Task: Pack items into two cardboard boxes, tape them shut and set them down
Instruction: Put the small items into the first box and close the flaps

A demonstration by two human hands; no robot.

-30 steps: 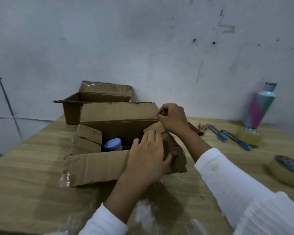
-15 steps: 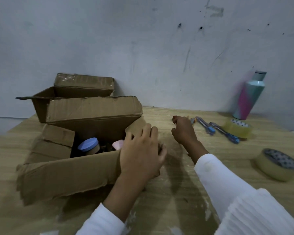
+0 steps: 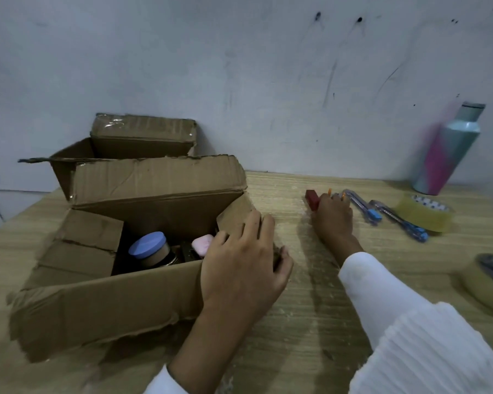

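Note:
The near cardboard box [image 3: 103, 302] stands open on the wooden table [image 3: 296, 336]. Inside it are a jar with a blue lid [image 3: 148, 245] and a pink item [image 3: 202, 243]. My left hand [image 3: 239, 268] lies over the box's right end, fingers on the side flap and thumb round the corner. A second open box [image 3: 142, 132] stands behind it against the wall. My right hand [image 3: 332, 220] reaches out over small items beside a red block [image 3: 312, 199]. Orange tips show past its curled fingers, and what they hold is hidden.
Two blue pens [image 3: 361, 206] lie right of my right hand. Behind them are a yellowish tape roll [image 3: 424, 214] and a teal and pink bottle [image 3: 447, 155]. Another tape roll [image 3: 489, 282] lies at the right edge. The wall runs along the table's far side.
My right hand left the box's far flap and moved right across the table to the red block. My left hand stayed on the box's right end. The view shifted right.

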